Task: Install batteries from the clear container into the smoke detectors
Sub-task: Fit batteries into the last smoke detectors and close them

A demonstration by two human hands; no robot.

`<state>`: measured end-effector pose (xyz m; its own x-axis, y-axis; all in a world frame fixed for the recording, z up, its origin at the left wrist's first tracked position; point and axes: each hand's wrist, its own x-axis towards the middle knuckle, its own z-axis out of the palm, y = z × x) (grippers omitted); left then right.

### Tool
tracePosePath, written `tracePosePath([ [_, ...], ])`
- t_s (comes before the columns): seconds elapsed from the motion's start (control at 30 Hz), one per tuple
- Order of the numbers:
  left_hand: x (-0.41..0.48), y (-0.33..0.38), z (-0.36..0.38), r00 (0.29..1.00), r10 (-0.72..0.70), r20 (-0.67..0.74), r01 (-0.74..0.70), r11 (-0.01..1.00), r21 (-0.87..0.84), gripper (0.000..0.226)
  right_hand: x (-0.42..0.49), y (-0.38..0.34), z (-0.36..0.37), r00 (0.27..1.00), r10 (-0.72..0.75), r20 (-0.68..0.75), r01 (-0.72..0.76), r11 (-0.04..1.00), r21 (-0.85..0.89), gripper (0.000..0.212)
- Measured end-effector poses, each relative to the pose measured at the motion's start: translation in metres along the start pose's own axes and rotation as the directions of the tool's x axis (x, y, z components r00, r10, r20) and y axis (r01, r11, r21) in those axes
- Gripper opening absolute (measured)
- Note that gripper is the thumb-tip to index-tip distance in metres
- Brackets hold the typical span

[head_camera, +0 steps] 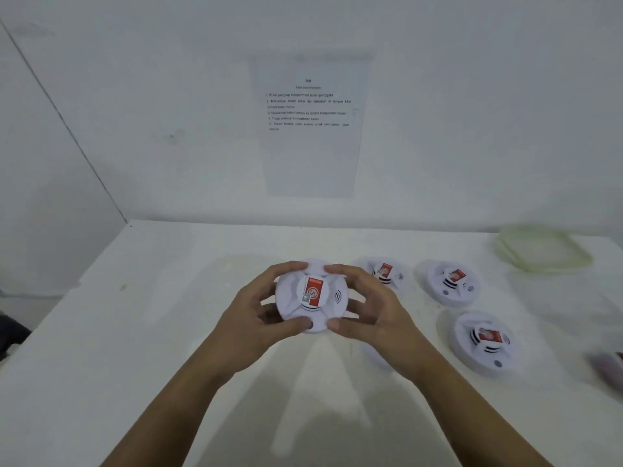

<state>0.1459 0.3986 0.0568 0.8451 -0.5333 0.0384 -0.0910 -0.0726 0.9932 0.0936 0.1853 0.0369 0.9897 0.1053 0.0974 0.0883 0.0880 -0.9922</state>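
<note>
A round white smoke detector [312, 296] with a red sticker on its middle is held above the white table, its face towards me. My left hand [256, 315] grips its left rim and my right hand [374, 311] grips its right rim, thumbs near the bottom edge. Three more white smoke detectors lie on the table to the right: one just behind my right hand [384, 273], one further right [450, 281], one nearer me [483, 342]. A clear container lid or container [542, 251] sits at the back right; no batteries can be made out.
The white table [151, 332] meets a white wall at the back. A printed instruction sheet [308, 129] hangs on that wall. A blurred dark object [606, 365] lies at the right edge. The table's left edge drops off beside a dark shape.
</note>
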Motion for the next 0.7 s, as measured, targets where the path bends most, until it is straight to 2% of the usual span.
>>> tracePosePath([
  [0.4,0.003,-0.011,-0.015,0.997,0.068,0.028,-0.068,0.998,-0.011,0.058,0.011,0.006,0.022,0.998,-0.053,-0.043,0.052,0.998,-0.033,0.054],
  [0.7,0.007,-0.012,-0.019,0.998,0.058,0.024,-0.057,0.998,-0.014,0.058,0.016,0.007,0.018,0.999,-0.043,-0.021,0.042,0.999,-0.007,0.055],
])
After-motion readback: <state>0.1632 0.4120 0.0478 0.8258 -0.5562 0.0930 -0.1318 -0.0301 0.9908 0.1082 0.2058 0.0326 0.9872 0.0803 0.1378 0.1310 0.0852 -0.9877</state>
